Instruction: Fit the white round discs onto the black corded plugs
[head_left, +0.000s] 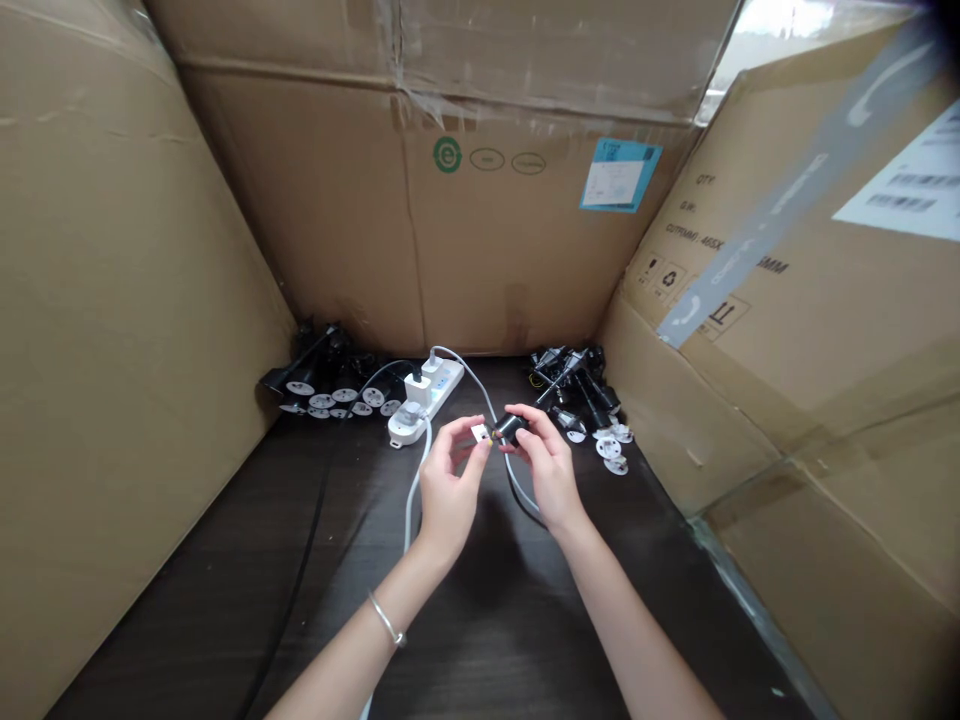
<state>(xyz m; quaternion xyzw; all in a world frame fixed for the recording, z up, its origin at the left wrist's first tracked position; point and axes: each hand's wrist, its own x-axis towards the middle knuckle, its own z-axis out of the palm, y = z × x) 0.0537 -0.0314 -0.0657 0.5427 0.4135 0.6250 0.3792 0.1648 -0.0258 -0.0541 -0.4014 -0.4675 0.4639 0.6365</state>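
Note:
Between the fingertips of my left hand (453, 482) is a small white disc (480, 432), partly covered by the fingers. My right hand (551, 468) is closed around a short black cylinder (511, 429). Thin coloured wires (493, 437) show in the narrow gap between the disc and the cylinder. Both pieces are held up above the dark table, just in front of a white power strip (406, 431). What is inside the cylinder cannot be made out.
Black parts with white discs lie in a left pile (330, 370) and a right pile (581, 385). White plugs (418, 388) sit in the strip. A grey cable (409, 505) and a black cable (304, 560) cross the table (495, 640). Cardboard boxes (510, 250) wall three sides.

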